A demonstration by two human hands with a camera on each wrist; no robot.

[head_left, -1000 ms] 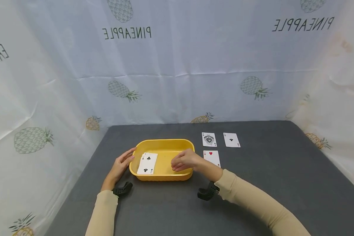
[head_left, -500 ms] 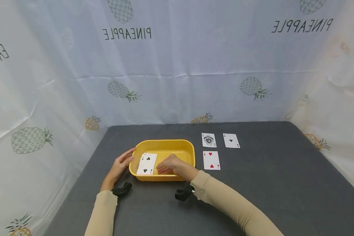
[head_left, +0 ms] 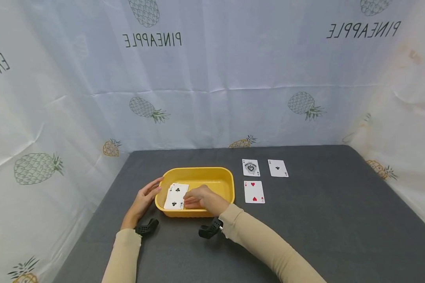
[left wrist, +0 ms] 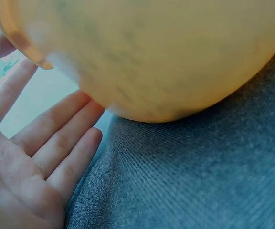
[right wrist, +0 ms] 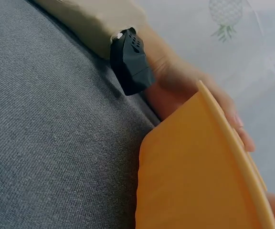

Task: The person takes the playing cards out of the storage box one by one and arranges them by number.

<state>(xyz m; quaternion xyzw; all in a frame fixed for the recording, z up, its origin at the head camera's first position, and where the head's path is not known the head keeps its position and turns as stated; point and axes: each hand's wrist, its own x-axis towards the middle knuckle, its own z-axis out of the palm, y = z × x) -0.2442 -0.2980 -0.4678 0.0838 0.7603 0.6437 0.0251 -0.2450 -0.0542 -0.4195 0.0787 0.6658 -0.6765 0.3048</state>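
A yellow plastic tub stands on the dark grey table. Inside it lies a small stack of playing cards with a two of clubs on top. My left hand rests flat against the tub's left outer wall, fingers straight. My right hand reaches into the tub, and its fingertips touch the stack's right edge. Whether they pinch a card is hidden. The right wrist view shows only the tub's wall and my left wrist beyond it.
Three cards lie face up to the right of the tub: an ace of spades, an ace of clubs and a two of hearts. A white pineapple-print cloth walls in the table on three sides.
My right hand has moved left from the tub's right end, across its inside, to the edge of the card stack. My left hand has stayed against the tub.
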